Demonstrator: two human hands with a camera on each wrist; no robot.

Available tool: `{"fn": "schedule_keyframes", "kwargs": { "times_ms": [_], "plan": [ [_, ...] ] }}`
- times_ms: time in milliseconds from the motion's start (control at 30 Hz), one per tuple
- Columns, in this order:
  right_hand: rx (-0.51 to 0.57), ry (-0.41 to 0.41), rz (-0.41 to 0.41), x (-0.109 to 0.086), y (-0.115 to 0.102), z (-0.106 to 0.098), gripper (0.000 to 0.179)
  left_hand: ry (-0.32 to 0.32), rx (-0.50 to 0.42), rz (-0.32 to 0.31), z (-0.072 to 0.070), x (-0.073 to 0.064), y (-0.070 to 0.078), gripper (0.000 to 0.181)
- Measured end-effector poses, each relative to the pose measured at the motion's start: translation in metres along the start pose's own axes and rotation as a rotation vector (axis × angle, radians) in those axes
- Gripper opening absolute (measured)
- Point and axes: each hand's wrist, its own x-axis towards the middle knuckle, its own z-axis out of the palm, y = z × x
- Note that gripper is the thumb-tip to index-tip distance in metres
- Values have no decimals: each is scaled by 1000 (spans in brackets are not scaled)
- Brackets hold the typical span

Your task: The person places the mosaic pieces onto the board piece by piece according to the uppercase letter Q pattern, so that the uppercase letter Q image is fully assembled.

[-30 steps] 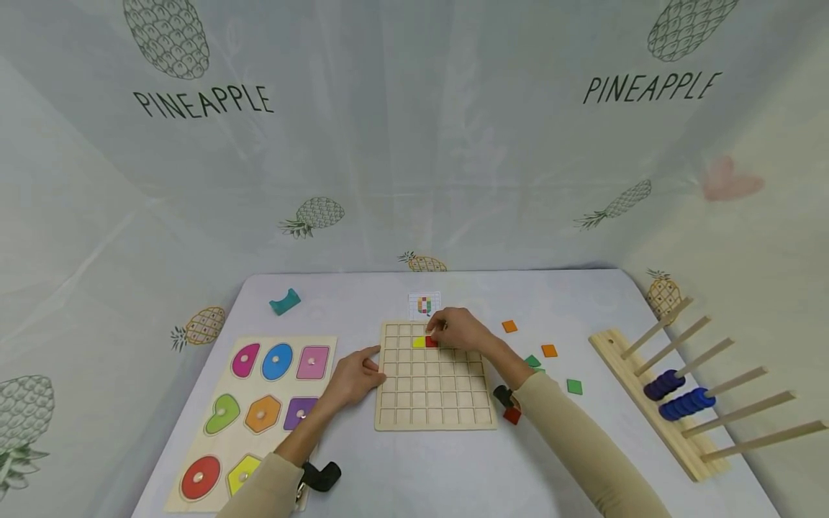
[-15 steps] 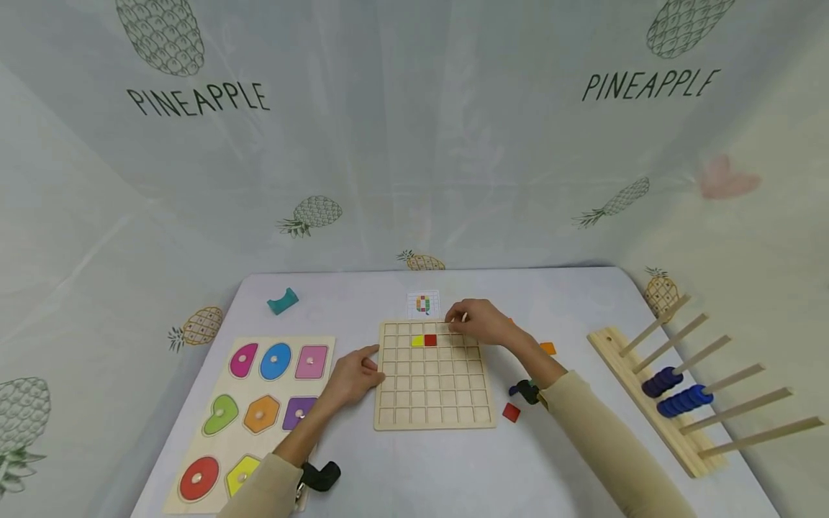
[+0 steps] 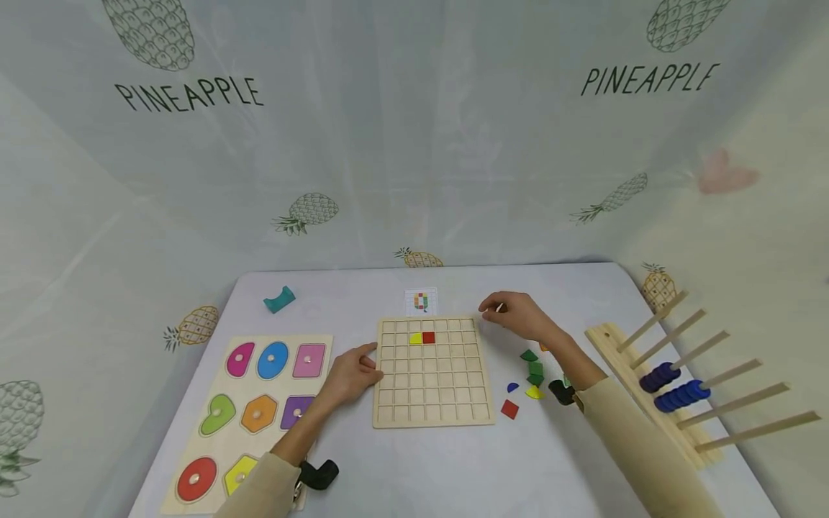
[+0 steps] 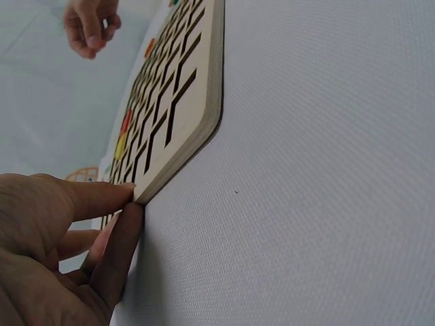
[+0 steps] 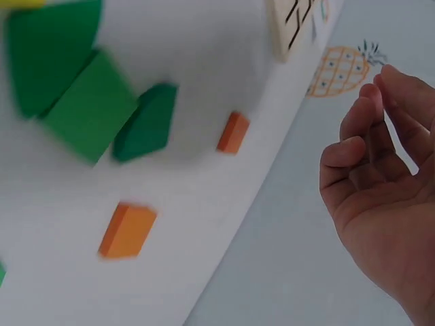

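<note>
- Right hand [image 3: 516, 314] hovers over the table [image 3: 434, 471], fingers loosely bent, thumb close to a fingertip; no piece shows in it, so it seems free to pick one up.
- Just below it, toward the wrist, lie two orange pieces [image 5: 128, 234]; pinching one by opposite edges should lift it without tipping.
- Just left of its fingertips is the far right corner of the gridded board [image 3: 432, 394]; lifting over the rim, not sliding across, would spare what is set there.
- Back from it, toward the body, are the green pieces [image 3: 535, 369], bunched together, with a blue piece [image 3: 512, 387], a loose yellow piece [image 3: 534, 393] and a loose red square [image 3: 509, 409]; taking greens from the bunch's outer end looks cleanest.
- Farther left, on the board, a yellow tile [image 3: 415, 339] and a red tile [image 3: 429, 337] sit side by side; any neighbour should go down flat, square to the cell walls.
- Beyond those, past the board's far edge, lies the pattern card [image 3: 421, 302]; check colour and cell against it. Its figure is too small to read surely here.
- Farthest left, the left hand [image 3: 352, 375] pinches the board's left edge, a good steadying hold.
</note>
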Motion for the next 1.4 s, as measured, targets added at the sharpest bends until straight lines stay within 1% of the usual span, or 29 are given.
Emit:
{"fn": "schedule_keyframes", "kwargs": {
  "times_ms": [200,300,400,600,733,833,933,1033,1267,1400],
  "plan": [
    [-44,-30,50,-21,22,-15,22,0,8,-2,0,1,1,64],
    [-68,-57,79,-32,32,-21,22,4,5,-10,0,2,1,64],
    [-58,-88,120,-45,41,-24,19,4,0,-14,1,2,0,65],
    [-29,-136,108,-70,53,-22,15,-1,-3,-16,1,2,-2,65],
    [19,-206,102,-85,54,-17,16,-6,-8,-12,2,2,-3,65],
    [53,-256,71,-94,54,-14,17,-5,-7,-7,2,2,-4,64],
    [52,-276,45,-100,56,-11,17,-1,-9,-9,2,2,-4,64],
    [29,-274,18,-105,59,-7,18,0,-8,-11,3,2,-4,64],
    [-55,-251,54,-110,60,5,22,-2,4,-12,3,2,-4,65],
    [-106,-241,56,-110,57,8,21,0,16,-13,3,2,-3,65]
  ]
}}
